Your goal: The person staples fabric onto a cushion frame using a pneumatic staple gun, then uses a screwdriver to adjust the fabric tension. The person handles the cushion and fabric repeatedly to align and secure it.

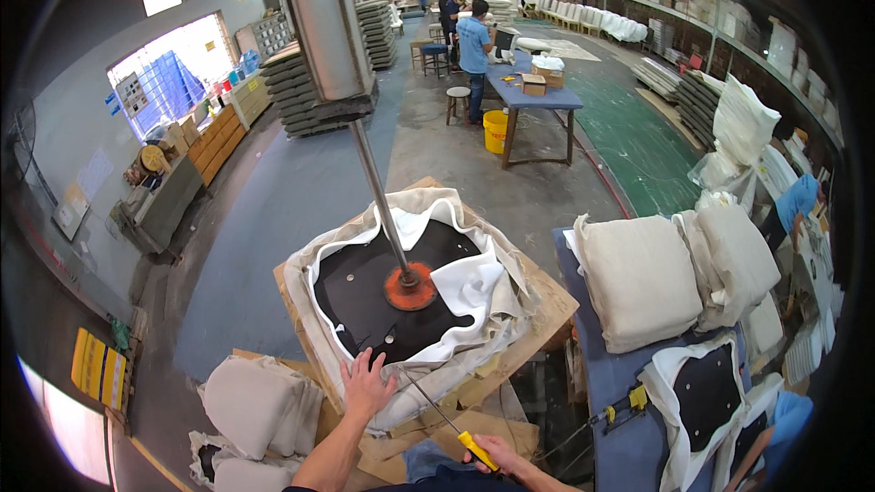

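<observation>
An upholstered seat cushion (365, 296) lies with its black underside up on a wooden board. White lining and beige fabric stand up loosely around its rim. A round orange-red press disc (410, 287) on a steel rod bears on the black panel. My left hand (366, 386) rests on the fabric at the near edge, fingers spread and holding nothing. My right hand (497, 456) is closed around the yellow handle of a screwdriver (478, 452). Its long thin shaft points up and left to the fabric edge near my left fingertips; whether the tip touches is unclear.
Covered cushions (260, 405) are piled at lower left. A blue table (611, 383) on the right bears more beige cushions (638, 282) and a yellow-black tool (629, 405). A metal column (328, 27) rises ahead. A person in blue (474, 41) stands beyond; another leans in at right.
</observation>
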`<state>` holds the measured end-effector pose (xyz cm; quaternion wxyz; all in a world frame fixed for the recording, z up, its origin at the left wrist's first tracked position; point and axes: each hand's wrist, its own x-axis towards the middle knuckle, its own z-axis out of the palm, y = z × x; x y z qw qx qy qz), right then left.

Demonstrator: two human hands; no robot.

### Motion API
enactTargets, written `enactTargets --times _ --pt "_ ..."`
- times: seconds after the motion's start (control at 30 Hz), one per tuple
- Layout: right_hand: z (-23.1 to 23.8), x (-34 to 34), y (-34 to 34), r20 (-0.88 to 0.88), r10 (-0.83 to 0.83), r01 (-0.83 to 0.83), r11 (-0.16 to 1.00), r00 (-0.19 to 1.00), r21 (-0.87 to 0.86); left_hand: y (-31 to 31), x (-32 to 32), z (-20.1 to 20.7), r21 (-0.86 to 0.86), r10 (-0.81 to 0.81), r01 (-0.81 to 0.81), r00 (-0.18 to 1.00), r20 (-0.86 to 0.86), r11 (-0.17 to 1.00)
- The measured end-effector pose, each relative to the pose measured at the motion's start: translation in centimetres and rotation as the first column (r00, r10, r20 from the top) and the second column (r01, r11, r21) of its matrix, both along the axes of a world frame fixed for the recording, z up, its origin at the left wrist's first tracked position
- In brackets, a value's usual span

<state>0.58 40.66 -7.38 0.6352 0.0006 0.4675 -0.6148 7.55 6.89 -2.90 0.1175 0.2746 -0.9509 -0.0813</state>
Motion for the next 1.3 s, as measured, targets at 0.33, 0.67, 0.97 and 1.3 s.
enactTargets --times 0.33,0.67,0.97,1.3 --pt "5.2 -4.5 2.2 -0.246 -0.13 0.083 0.977 0.96 -0.195 2.3 -2.6 4.9 0.578 0.018 0.264 0.9 -0.435 0.772" --pt "5.7 -2.0 6.2 -0.258 -0.061 0.027 0.991 0.964 -0.133 6.3 -3.8 10.4 0.936 0.027 0.298 0.951 -0.308 0.186" --pt "3.9 -1.2 11.1 -0.297 -0.398 0.376 0.917 0.868 -0.133 7.8 -4.2 9.0 0.903 0.015 0.285 0.952 -0.306 0.321" --pt "3.3 -1.1 14.3 -0.435 -0.659 0.678 0.722 0.614 -0.137 11.4 -5.0 2.9 0.554 -0.551 0.515 0.826 -0.119 0.654"
